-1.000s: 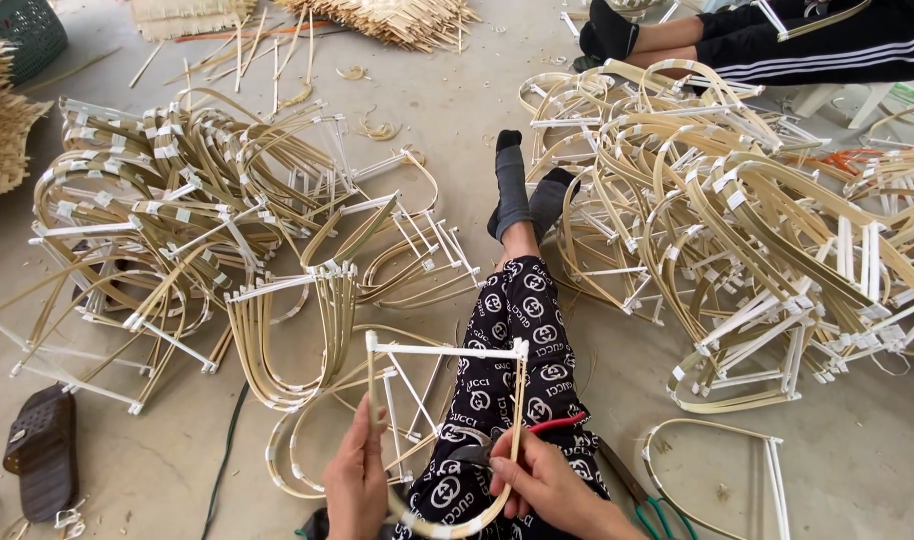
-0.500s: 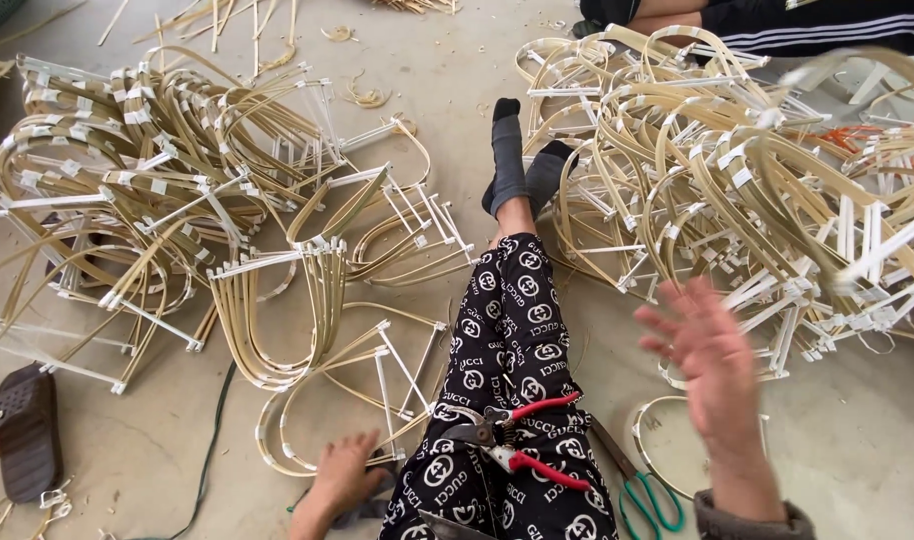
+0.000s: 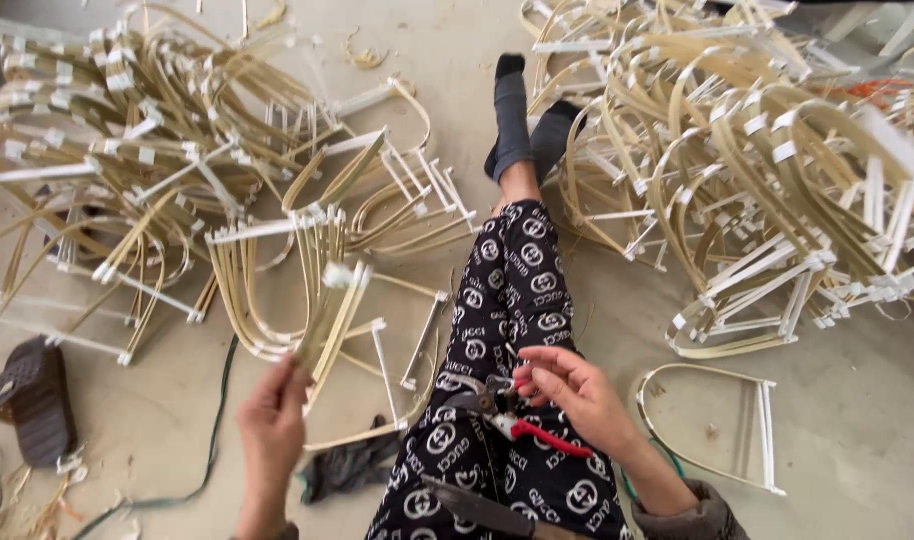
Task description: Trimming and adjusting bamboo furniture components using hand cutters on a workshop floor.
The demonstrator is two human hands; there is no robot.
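Observation:
I sit on the floor with my legs in black patterned trousers [image 3: 512,300] stretched out. My left hand [image 3: 273,415] grips the lower end of a bent bamboo strip frame [image 3: 329,320] and holds it up beside my left leg. My right hand [image 3: 575,392] rests on my lap, its fingers closed around red-handled pruning shears [image 3: 517,415]. A dark blade-like tool [image 3: 482,508] lies across my lap near the bottom edge.
A large heap of bent bamboo frames [image 3: 127,170] lies to the left, another heap of frames [image 3: 767,170] to the right. A single D-shaped frame [image 3: 722,420] lies on the floor at right. A dark sandal [image 3: 35,400] and a green cord [image 3: 212,430] are at left.
My right hand came down from the raised position at the right and took hold of the shears on my lap. My left hand lifted a bamboo frame from the floor.

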